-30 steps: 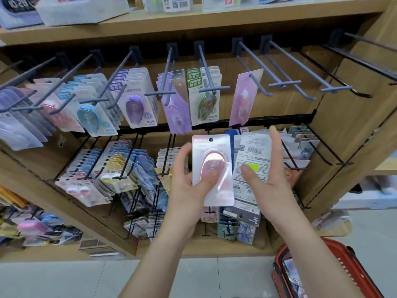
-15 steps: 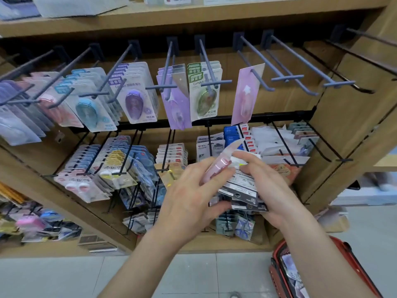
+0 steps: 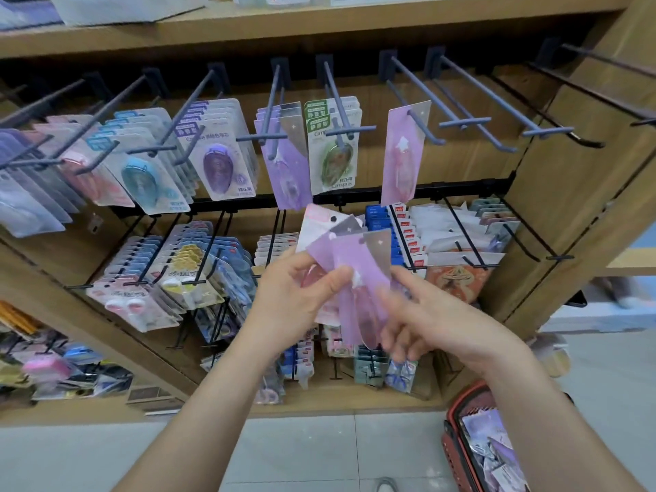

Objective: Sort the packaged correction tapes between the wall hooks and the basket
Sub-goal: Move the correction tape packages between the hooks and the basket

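Red plastic mesh forms the basket (image 3: 452, 435) in the lower right corner of the frame, standing on the pale tiled floor (image 3: 301, 456). Inside it lies a loose heap of packaged tapes (image 3: 497, 452), mostly lilac and white, partly hidden by the right forearm.

On the wooden display wall, the upper row of blue-grey hooks (image 3: 458, 122) carries hanging packs. Blue ones (image 3: 142, 179) hang at the left and purple ones (image 3: 220, 168) next to them. Further right come lilac cards, then a green pack (image 3: 333, 161) near the centre, with a single pale pink-lilac pack (image 3: 403, 158) just right of it. Lower down, black wire hooks (image 3: 461, 229) hold denser rows of other packs.

At the centre of the frame both hands hold a small fan of packs in front of that lower row. The left hand (image 3: 294, 303) grips the lilac packs (image 3: 355, 264), with its thumb pressed on their front and its fingers curled round the left side. A pink pack (image 3: 317, 221) stands up behind them in the same grip. The right hand (image 3: 440, 314) closes its thumb and bent fingers on the right edge of the front lilac pack. Those fingers are blurred, so the exact contact is unclear. The held packs sit well above the basket and below the upper hooks, touching neither.
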The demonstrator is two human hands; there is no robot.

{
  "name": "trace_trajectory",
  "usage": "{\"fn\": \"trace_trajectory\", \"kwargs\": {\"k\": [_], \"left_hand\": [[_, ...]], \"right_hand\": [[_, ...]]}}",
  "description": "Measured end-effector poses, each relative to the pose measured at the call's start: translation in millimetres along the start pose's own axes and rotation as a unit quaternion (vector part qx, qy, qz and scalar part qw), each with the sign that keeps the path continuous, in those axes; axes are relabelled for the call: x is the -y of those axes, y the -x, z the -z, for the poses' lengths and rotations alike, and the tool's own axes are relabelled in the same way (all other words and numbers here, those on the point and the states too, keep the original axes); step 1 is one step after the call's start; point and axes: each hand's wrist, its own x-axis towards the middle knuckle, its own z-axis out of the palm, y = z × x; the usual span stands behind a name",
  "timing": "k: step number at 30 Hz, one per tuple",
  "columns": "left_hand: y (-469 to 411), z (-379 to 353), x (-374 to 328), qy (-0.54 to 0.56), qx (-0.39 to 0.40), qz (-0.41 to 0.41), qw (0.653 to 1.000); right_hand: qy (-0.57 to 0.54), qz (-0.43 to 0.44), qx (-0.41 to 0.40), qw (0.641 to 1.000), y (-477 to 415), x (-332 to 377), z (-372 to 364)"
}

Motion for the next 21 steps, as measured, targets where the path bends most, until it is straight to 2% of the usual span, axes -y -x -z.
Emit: {"fn": "trace_trajectory", "kwargs": {"k": [1, 3, 4, 5, 7, 9, 11, 13, 15, 17, 19, 21], "left_hand": [[0.5, -2.6, -0.3, 0.024, -0.002, 0.025, 0.999], [3.6, -9.5, -0.1, 0.04, -0.013, 0.061, 0.997], [5.5, -12.5, 0.5, 0.042, -0.024, 0.071, 0.996], [7.0, -14.3, 2.3, 0.051, -0.04, 0.082, 0.995], [8.2, -16.6, 6.4, 0.07, -0.063, 0.109, 0.99], [9.9, -19.9, 8.6, 0.087, -0.064, 0.132, 0.985], [12.3, -24.1, 7.3, 0.105, -0.06, 0.143, 0.982], [12.7, -26.3, 7.0, 0.122, -0.057, 0.148, 0.98], [12.9, -25.8, 5.0, 0.122, -0.044, 0.156, 0.979], [11.9, -25.5, 6.7, 0.094, -0.006, 0.158, 0.983], [11.3, -29.9, 6.2, 0.052, 0.042, 0.158, 0.985], [10.3, -35.9, 5.8, 0.044, 0.043, 0.15, 0.987]], "right_hand": [[0.099, 0.008, -0.027, 0.995, 2.2, 4.0, -2.0], [0.322, 0.003, -0.116, 0.94, 5.9, 9.7, -7.3], [0.379, 0.006, -0.149, 0.913, 7.1, 11.1, -9.2], [0.389, 0.021, -0.166, 0.906, 5.4, 9.0, -9.7], [0.337, 0.076, -0.159, 0.925, 0.7, 1.0, -9.2], [0.219, 0.15, -0.142, 0.954, -6.2, -7.3, -8.2], [0.085, 0.189, -0.137, 0.969, -10.5, -11.4, -9.4], [-0.012, 0.191, -0.127, 0.973, -15.0, -16.1, -11.1], [-0.09, 0.154, -0.123, 0.976, -18.5, -22.5, -11.8], [-0.152, 0.141, -0.113, 0.972, -18.4, -26.3, -9.9], [-0.177, 0.162, -0.093, 0.966, -16.9, -25.5, -7.3], [-0.173, 0.18, -0.105, 0.963, -14.9, -24.0, -6.0]]}}
